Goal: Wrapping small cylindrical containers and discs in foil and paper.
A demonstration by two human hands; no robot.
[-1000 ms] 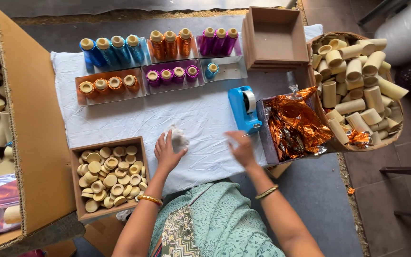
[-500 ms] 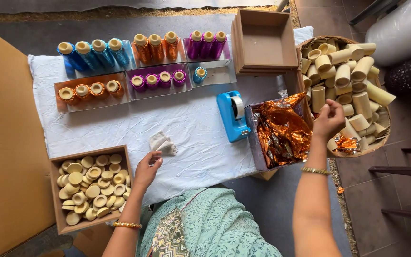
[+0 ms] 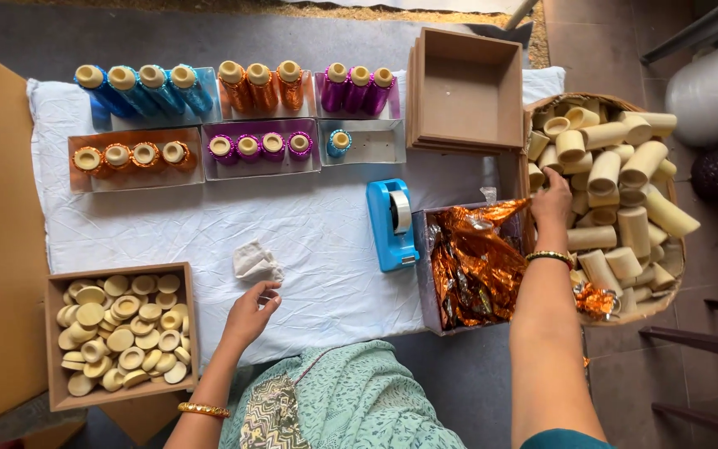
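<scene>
right hand (image 3: 552,202) fingers curled onto a cream cardboard tube (image 3: 579,239) in the basket (image 3: 673,274) | left hand (image 3: 249,313) loosely open, empty, on counter (image 3: 326,241) beside crumpled white cloth (image 3: 255,262) | advice: pinch one tube at its end (pile looks loose), lift straight.

Matt card and cloth against glossy foil

The white cloth (image 3: 309,233) over the table is matt and wrinkled. Lower left, a matt cardboard box (image 3: 53,349) holds dull cream discs (image 3: 122,333). Centre, the tape dispenser (image 3: 390,224) is smooth blue plastic. Beside it, crinkled orange foil (image 3: 475,262) shines glossily. At right, a woven basket (image 3: 666,287) holds matt cream paper tubes (image 3: 617,179). Top left, the wrapped tubes (image 3: 234,87) gleam metallic.
</scene>
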